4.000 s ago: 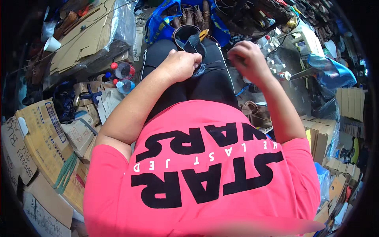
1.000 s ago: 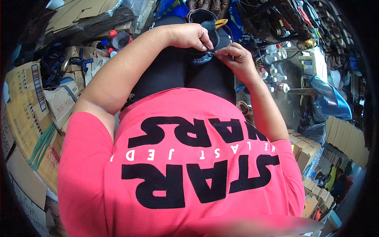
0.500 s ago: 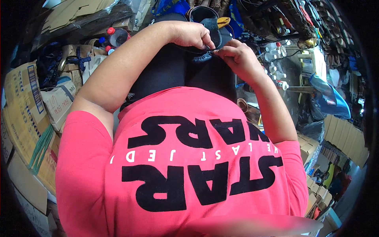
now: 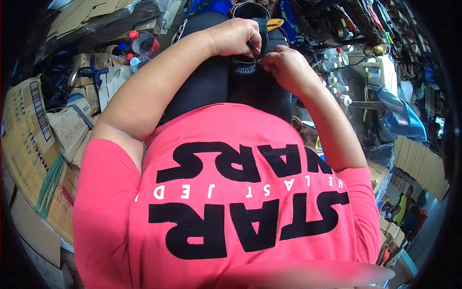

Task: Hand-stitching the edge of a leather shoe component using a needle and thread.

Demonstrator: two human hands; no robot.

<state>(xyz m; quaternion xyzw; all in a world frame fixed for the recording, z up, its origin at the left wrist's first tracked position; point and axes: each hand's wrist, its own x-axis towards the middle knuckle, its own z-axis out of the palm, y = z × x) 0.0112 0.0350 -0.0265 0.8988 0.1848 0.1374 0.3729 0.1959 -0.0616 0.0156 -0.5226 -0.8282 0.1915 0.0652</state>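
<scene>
Carton (image 4: 29, 120) well left of the shoe (image 4: 263, 36), green bands (image 4: 48, 185) round it. Bottles (image 4: 144, 44) nearer, left of the shoe. My left hand (image 4: 236, 38) is curled over the shoe's left side, thumb and forefinger pinching a thin piece (image 4: 257, 49), kind unclear. Shoe dark, on my lap (image 4: 202, 72), collar (image 4: 250, 10) away from me, puckered toe (image 4: 244, 70) toward me. I judge it light, soft at the collar, stiffer at the toe, perhaps slippery where it shines; best gripped by the collar or cupped round the toe. Yellow tab (image 4: 275, 24) on its right. My right hand (image 4: 288, 70) is at the shoe's right edge, fingers bent; whether they pinch it, cannot tell. Blue bag (image 4: 402, 115) well right of the shoe.
</scene>
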